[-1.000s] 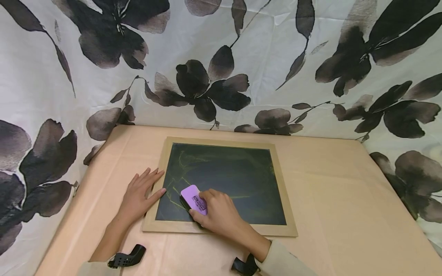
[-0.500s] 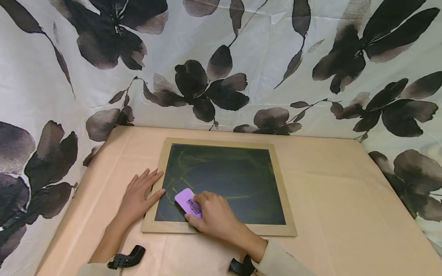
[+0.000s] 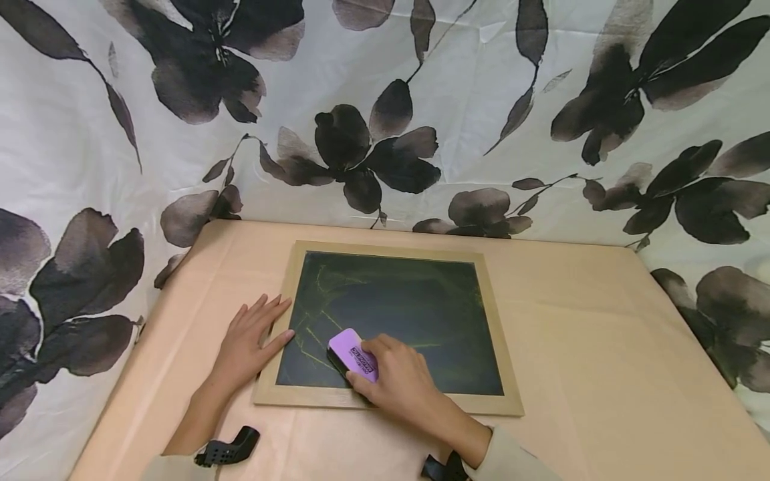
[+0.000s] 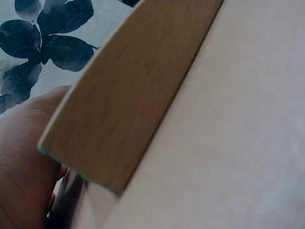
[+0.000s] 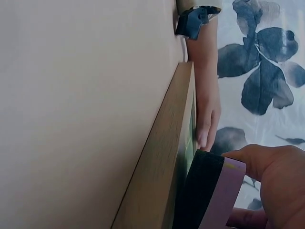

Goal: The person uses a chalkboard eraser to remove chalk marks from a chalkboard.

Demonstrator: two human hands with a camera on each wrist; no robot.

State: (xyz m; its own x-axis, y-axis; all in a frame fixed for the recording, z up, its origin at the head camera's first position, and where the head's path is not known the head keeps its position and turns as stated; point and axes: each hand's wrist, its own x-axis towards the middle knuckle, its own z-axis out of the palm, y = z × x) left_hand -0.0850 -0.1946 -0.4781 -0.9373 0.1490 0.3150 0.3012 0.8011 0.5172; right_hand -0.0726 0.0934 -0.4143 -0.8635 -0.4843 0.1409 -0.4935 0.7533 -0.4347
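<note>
A wood-framed chalkboard (image 3: 421, 294) lies on the table with faint yellow chalk lines, mostly on its left half. My right hand (image 3: 406, 377) grips a purple eraser (image 3: 351, 352) by its sides, its dark felt down against the lower middle of the board. The right wrist view shows the eraser (image 5: 226, 191) between thumb and fingers, just past the frame (image 5: 162, 138). My left hand (image 3: 249, 341) lies with straight fingers along the left side of the frame, fingertips on the wood. In the left wrist view, part of the left hand (image 4: 28, 157) shows behind the frame's edge (image 4: 128, 90).
The board rests on a table with a peach cover (image 3: 589, 361). Behind it hangs a white cloth (image 3: 481, 87) with dark flowers. Black wrist devices sit at the left cuff (image 3: 228, 447) and right cuff (image 3: 445, 467).
The right hand moved the eraser slightly left along the lower board, then back to the right. The left hand keeps its place on the frame; the whole view has shifted a little.
</note>
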